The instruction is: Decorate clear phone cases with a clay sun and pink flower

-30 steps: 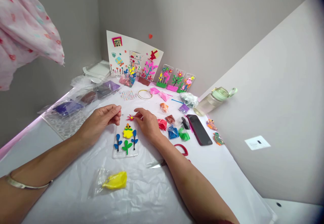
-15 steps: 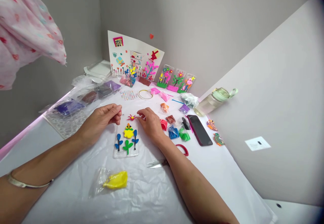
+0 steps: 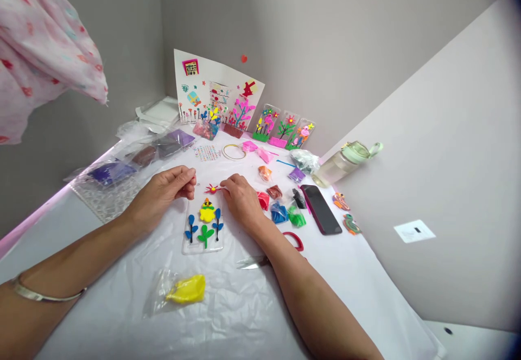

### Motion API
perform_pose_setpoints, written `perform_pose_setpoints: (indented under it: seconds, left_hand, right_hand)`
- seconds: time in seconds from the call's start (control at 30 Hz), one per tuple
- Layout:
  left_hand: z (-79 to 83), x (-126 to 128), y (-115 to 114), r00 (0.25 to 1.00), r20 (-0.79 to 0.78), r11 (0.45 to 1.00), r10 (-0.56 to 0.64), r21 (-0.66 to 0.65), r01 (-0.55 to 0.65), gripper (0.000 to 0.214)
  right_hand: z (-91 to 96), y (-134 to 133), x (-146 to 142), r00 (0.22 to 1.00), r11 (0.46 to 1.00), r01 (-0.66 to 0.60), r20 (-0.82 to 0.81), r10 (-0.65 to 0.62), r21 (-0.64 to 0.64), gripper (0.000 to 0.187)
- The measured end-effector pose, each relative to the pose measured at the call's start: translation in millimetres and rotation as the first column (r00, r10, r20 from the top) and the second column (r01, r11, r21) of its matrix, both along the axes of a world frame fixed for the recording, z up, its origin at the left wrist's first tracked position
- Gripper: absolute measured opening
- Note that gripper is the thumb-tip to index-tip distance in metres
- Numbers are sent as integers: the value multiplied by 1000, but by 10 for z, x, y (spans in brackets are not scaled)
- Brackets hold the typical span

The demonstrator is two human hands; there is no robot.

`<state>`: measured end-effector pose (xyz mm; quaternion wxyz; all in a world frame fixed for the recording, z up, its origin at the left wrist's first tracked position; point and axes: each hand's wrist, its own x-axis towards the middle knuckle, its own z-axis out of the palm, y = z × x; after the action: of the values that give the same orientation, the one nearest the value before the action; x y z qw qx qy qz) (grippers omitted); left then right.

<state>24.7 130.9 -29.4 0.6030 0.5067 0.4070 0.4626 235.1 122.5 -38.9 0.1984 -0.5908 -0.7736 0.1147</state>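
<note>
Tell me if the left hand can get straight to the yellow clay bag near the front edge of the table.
Probably yes. The left hand rests beside the clear case, and the yellow clay bag lies nearer the person on bare plastic sheet, with nothing standing between them. The left fingertips look pinched together, possibly on something tiny.

Your left hand (image 3: 157, 197) and right hand (image 3: 243, 201) are bare, with no rings or gloves that show. Both forearms are uncovered up to the bottom edge of the view. You wear one thin, plain silver bangle (image 3: 43, 296) around your left forearm, a smooth narrow band with no stones or markings.
</note>
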Motion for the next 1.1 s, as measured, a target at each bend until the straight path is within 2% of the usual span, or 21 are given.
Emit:
perform_pose_setpoints:
  seconds: [0.23, 0.53, 0.7, 0.9, 1.1]
  left_hand:
    - [-18, 2, -6, 995, -94, 999, -37, 24, 39, 38]
    - [-55, 35, -53, 966, -248, 989, -78, 107, 107, 49]
    - [-11, 55, -129, 949, -301, 982, -93, 132, 138, 46]
    - [2, 73, -131, 952, -292, 978, -95, 152, 145, 47]
    - [-10, 66, -124, 967, -240, 982, -90, 143, 127, 49]
  right_hand:
    - [136, -86, -21, 963, 998, 7, -269, 9, 60, 16]
    - [209, -250, -204, 798, 990, -129, -586, 139, 58, 21]
    - [226, -281, -227, 790, 993, -111, -602, 116, 45, 21]
    - [220, -277, -226, 774, 996, -89, -628, 81, 19, 4]
    - [215, -249, -201, 710, 997, -74, -703, 30, -32, 9]
